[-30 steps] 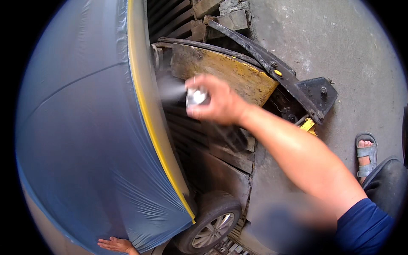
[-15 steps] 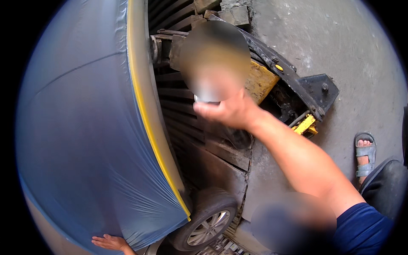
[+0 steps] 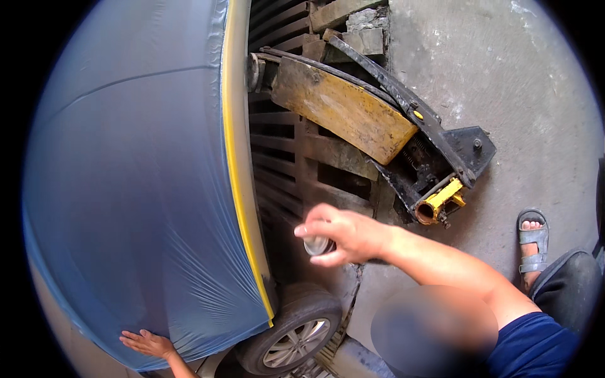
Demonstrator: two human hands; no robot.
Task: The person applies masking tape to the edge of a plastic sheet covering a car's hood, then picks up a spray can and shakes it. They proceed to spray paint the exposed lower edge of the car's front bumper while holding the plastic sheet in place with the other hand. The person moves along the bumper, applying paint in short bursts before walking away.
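Note:
My right hand [image 3: 337, 234] grips a spray can [image 3: 315, 246], forefinger at its top, over the dark gap beside the car's edge, just above a wheel [image 3: 283, 318]. My left hand [image 3: 145, 343] lies open with fingers spread on a translucent blue plastic sheet [image 3: 132, 189] covering the car panel at the left. A strip of yellow masking tape [image 3: 238, 189] runs down the sheet's right side, along a pale bare strip of bodywork [image 3: 244, 157]. The lower part of the spray can is mostly hidden behind my hand and forearm.
A worn yellow and black floor jack [image 3: 343, 110] reaches toward the car over a slatted drain grate [image 3: 277, 157] and broken concrete blocks [image 3: 362, 41]. At the right is a concrete floor [image 3: 485, 57] with a sandalled foot [image 3: 531, 246] and dark-clothed leg on it.
My right hand with the can has moved down toward the wheel, uncovering the jack. The spray mist seen a second ago is not visible now. My left hand has slid slightly left and up.

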